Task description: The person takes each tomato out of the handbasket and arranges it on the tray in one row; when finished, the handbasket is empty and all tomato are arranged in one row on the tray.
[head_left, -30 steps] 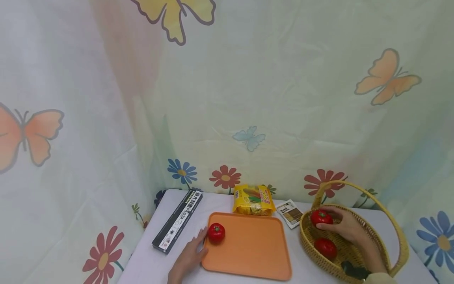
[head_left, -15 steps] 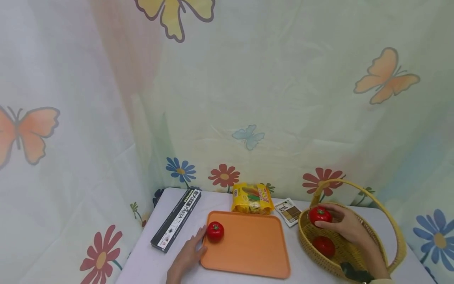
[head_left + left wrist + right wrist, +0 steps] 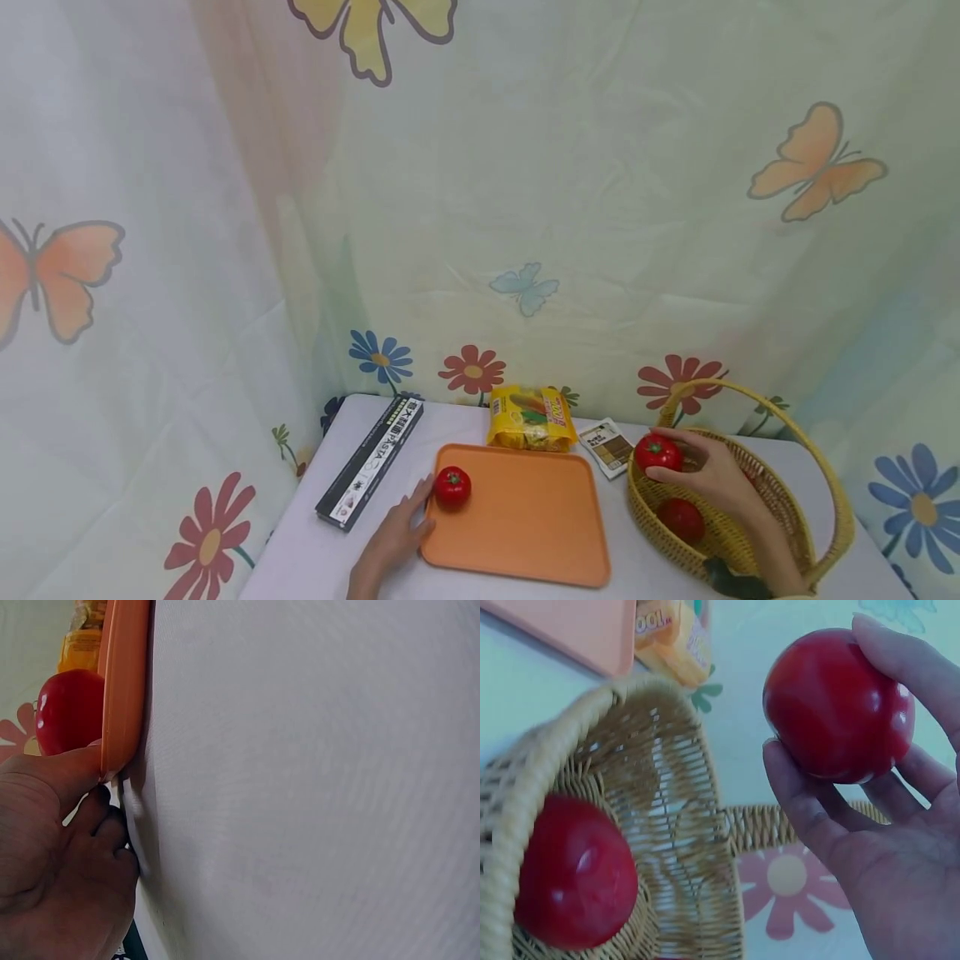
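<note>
In the head view my right hand (image 3: 708, 471) holds a red tomato (image 3: 658, 452) above the left rim of the wicker basket (image 3: 651, 521). The right wrist view has thumb and fingers curled round this tomato (image 3: 836, 705). Another red, round tomato-like piece (image 3: 681, 520) lies inside the basket. My left hand (image 3: 393, 533) is at the left edge of the orange tray (image 3: 532, 525). Its thumb lies over the tray rim (image 3: 124, 690) in the left wrist view, with the other fingers outside. A red tomato (image 3: 452, 487) sits on the tray beside that hand.
A black-and-white pasta box (image 3: 371, 462) lies left of the tray. Behind the tray are a yellow food packet (image 3: 531, 418) and a small white-and-brown packet (image 3: 607, 447). The basket's tall handle (image 3: 813, 442) arches over it. A dark green object (image 3: 735, 581), kind unclear, shows near my right wrist.
My right hand has raised the tomato and carried it left, from inside the basket to over its left rim. The left hand stays at the tray's edge.
</note>
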{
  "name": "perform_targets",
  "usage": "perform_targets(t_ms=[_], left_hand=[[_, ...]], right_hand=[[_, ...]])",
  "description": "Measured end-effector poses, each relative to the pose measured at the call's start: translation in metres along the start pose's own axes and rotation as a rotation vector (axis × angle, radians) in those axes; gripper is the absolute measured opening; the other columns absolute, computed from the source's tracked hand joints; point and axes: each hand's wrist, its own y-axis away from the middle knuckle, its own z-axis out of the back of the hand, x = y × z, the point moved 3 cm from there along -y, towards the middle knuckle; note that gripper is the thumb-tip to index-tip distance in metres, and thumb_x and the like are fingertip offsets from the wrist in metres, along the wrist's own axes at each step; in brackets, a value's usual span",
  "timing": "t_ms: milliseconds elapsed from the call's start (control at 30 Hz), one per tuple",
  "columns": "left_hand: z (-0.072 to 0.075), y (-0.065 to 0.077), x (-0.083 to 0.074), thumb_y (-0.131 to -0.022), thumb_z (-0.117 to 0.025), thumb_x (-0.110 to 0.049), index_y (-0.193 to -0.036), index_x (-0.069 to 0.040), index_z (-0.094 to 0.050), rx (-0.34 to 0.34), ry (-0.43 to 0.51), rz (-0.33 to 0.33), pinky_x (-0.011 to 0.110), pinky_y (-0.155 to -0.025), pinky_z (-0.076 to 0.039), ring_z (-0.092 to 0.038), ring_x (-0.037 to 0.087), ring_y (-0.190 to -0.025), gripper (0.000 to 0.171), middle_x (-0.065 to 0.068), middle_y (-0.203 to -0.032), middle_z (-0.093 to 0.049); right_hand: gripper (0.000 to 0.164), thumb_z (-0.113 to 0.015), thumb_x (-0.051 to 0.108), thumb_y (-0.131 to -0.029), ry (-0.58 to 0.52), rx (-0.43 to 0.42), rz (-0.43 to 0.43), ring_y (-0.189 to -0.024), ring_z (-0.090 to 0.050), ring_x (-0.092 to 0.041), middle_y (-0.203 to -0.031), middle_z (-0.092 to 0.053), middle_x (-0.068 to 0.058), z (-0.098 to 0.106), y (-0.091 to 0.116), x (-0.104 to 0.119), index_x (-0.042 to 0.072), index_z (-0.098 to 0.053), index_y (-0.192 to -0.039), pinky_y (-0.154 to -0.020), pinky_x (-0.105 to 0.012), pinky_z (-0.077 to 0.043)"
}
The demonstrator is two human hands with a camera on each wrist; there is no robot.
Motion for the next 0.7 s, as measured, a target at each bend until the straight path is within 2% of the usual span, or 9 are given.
perform_targets(t_ms=[67,200,400,533,700], left_hand=[[0.000,0.000,0.001,-0.104,-0.071,-0.022,-0.169,-0.024,-0.039,0.002,0.002,0.009,0.079,-0.124,-0.021,-0.025,0.061,-0.155,0.073,0.015,-0.174,-0.035],[-0.001,-0.001,0.001,-0.103,-0.071,-0.022,-0.169,-0.025,-0.039,0.002,-0.006,0.013,0.079,-0.123,-0.022,-0.026,0.061,-0.155,0.073,0.015,-0.174,-0.036],[-0.001,-0.001,0.001,-0.104,-0.071,-0.021,-0.169,-0.023,-0.038,0.000,-0.006,0.003,0.079,-0.123,-0.022,-0.026,0.062,-0.154,0.073,0.015,-0.173,-0.036],[-0.002,-0.001,0.001,-0.104,-0.071,-0.021,-0.169,-0.024,-0.039,-0.003,-0.004,0.007,0.079,-0.124,-0.021,-0.026,0.062,-0.154,0.073,0.015,-0.173,-0.036],[-0.002,-0.001,0.002,-0.103,-0.071,-0.022,-0.169,-0.027,-0.039,-0.007,-0.013,0.020,0.080,-0.123,-0.022,-0.027,0.061,-0.155,0.073,0.013,-0.174,-0.036]], right_hand=[[0.065,-0.087,0.020,-0.093,0.008,0.001,0.023,-0.109,-0.072,-0.037,-0.138,-0.064,-0.032,-0.005,-0.001,0.005,-0.003,-0.060,-0.148,-0.078,-0.025,-0.065],[0.064,-0.088,0.019,-0.092,0.000,0.030,0.051,-0.106,-0.072,-0.034,-0.137,-0.065,-0.032,-0.016,-0.001,0.014,-0.003,-0.062,-0.147,-0.077,-0.030,-0.067],[0.074,-0.092,0.025,-0.088,0.008,0.051,0.038,-0.117,-0.068,-0.043,-0.144,-0.063,-0.031,-0.034,-0.003,0.022,0.001,-0.060,-0.151,-0.083,-0.041,-0.069],[0.079,-0.095,0.027,-0.084,-0.009,0.076,0.022,-0.122,-0.067,-0.044,-0.148,-0.061,-0.030,-0.049,-0.004,0.024,0.001,-0.060,-0.151,-0.087,-0.040,-0.068],[0.071,-0.097,0.021,-0.082,-0.066,0.118,0.084,-0.113,-0.069,-0.037,-0.140,-0.065,-0.029,-0.064,-0.008,0.031,-0.001,-0.065,-0.143,-0.085,-0.037,-0.069]])
